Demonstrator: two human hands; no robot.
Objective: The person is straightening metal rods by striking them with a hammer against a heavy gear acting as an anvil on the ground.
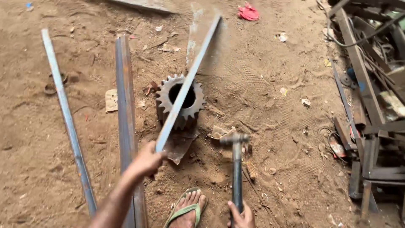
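My left hand point(147, 161) grips the near end of a long flat metal strip point(190, 80). The strip runs away from me, passing over a large rusty toothed gear point(180, 100) that stands on the sandy ground; its far end is blurred. My right hand point(241, 216) holds the handle of a hammer point(236, 164), whose head hovers just right of the gear, near a flat scrap of metal point(179, 145). My foot in a green sandal point(188, 207) is planted between my two arms.
Two long metal bars lie on the ground at the left: a thin one point(67, 118) and a wider angle bar point(126, 118). A heap of dark steel pieces point(371, 109) fills the right side. A red rag point(248, 12) lies far ahead.
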